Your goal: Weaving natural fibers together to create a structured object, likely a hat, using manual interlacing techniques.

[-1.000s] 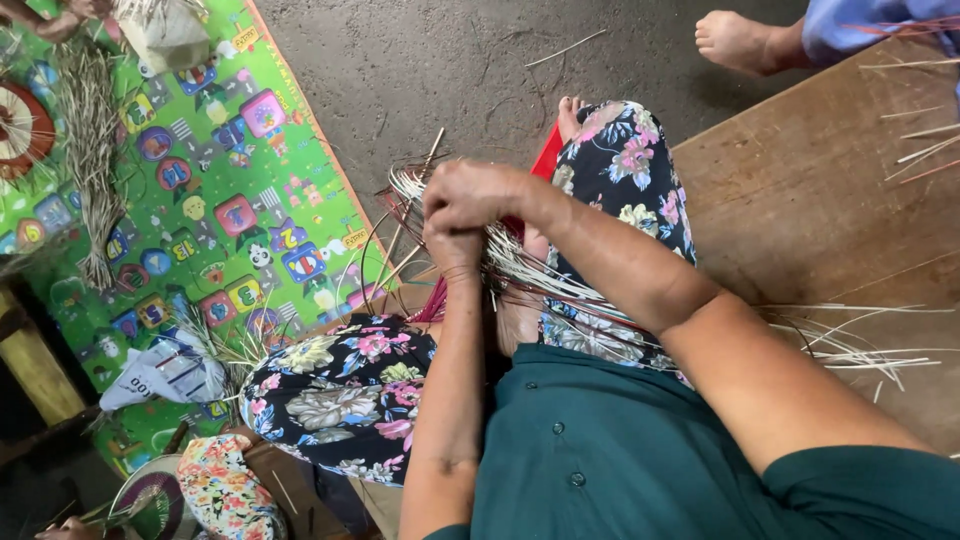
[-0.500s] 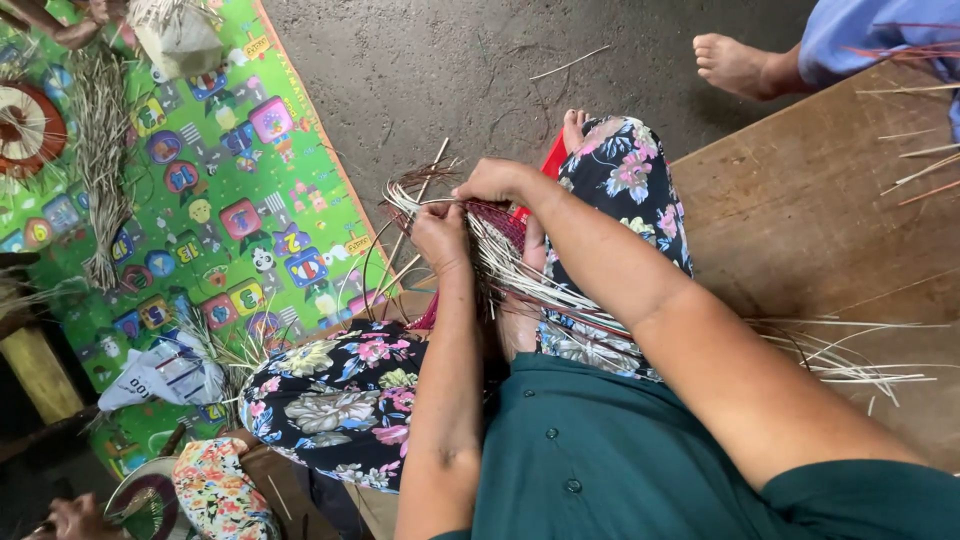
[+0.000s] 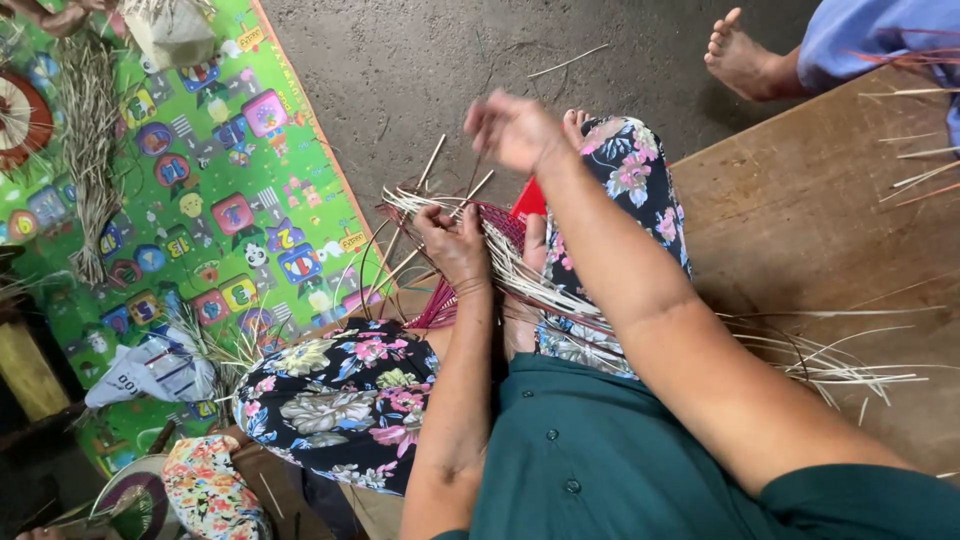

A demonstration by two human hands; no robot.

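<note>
On my lap lies a half-woven piece (image 3: 487,222) of pale reed strips and pink strands, its loose ends fanning out over the floor. My left hand (image 3: 455,245) presses down on it and grips the strips. Above it, lifted clear of the weave, my right hand (image 3: 515,130) is blurred and pinches a thin strand (image 3: 474,178) that runs down to the piece. Long pale strips (image 3: 850,360) trail from the weave across my right leg onto the wooden boards.
A green patterned play mat (image 3: 200,150) covers the floor at left, with a bundle of dried fibre (image 3: 90,150), a round woven disc (image 3: 20,115) and a white bag (image 3: 150,370). A wooden platform (image 3: 800,220) lies at right. Another person's bare foot (image 3: 740,60) rests at top right.
My right hand has risen away from the weave, drawing a strand upward. My left hand has stayed on the woven piece.
</note>
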